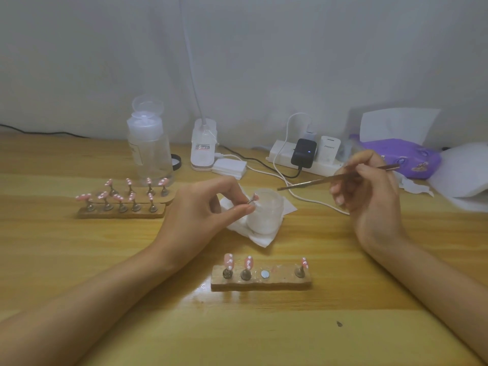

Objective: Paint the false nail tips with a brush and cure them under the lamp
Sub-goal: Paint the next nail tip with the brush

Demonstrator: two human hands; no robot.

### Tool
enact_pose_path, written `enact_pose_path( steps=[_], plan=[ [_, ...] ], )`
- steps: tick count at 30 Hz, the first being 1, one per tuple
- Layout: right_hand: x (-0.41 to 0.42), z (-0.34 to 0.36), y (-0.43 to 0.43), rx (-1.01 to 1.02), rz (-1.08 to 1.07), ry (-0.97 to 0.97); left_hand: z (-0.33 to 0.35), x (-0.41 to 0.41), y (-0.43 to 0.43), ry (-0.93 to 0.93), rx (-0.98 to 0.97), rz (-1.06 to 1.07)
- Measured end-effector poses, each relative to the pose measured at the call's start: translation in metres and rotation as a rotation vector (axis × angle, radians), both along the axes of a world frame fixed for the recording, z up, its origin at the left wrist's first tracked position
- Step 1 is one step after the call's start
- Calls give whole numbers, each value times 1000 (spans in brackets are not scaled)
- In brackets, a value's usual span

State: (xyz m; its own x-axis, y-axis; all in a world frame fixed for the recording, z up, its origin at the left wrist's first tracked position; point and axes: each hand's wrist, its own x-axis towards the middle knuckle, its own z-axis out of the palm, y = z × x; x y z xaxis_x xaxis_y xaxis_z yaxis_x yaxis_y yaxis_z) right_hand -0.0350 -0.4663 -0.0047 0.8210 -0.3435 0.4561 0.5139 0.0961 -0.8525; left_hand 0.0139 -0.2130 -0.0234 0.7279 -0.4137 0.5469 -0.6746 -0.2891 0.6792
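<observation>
Pale wooden table (79,260): bears everything below, each placed relative to the frosted translucent cup (266,220)
White gooseneck lamp (202,146): behind the cup, to its left; probably the curing lamp, parked within reach
Two-row wooden rack (118,213): well left of the cup, set aside, full of pink white-dotted tips
Single-row wooden rack (261,282): in front of the cup; three tips standing, one bare magnet spot, likely the lifted tip's seat
Right hand (369,191): right of the cup, fingers clamped round a thin bronze-handled brush (317,180), tip aimed cupward, seemingly ready to paint
Left hand (208,207): just left of the cup, thumb and forefinger pinching one pink false nail tip on its metal stand (253,201), raised for brush access
</observation>
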Motion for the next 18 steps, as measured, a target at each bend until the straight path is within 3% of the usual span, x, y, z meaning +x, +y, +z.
enact_pose_path(
  steps=[4, 11, 18],
  plan=[
    [-4, -2, 5, -132, 4, -67, 1, 0, -1, -16, 15, 0],
    [-4, 0, 0, -108, -41, -85, 0, 0, -1, -18, 20, 9],
    [3, -2, -7, 167, -48, 38, 2, 0, -1, 40, -102, -40]
  ],
)
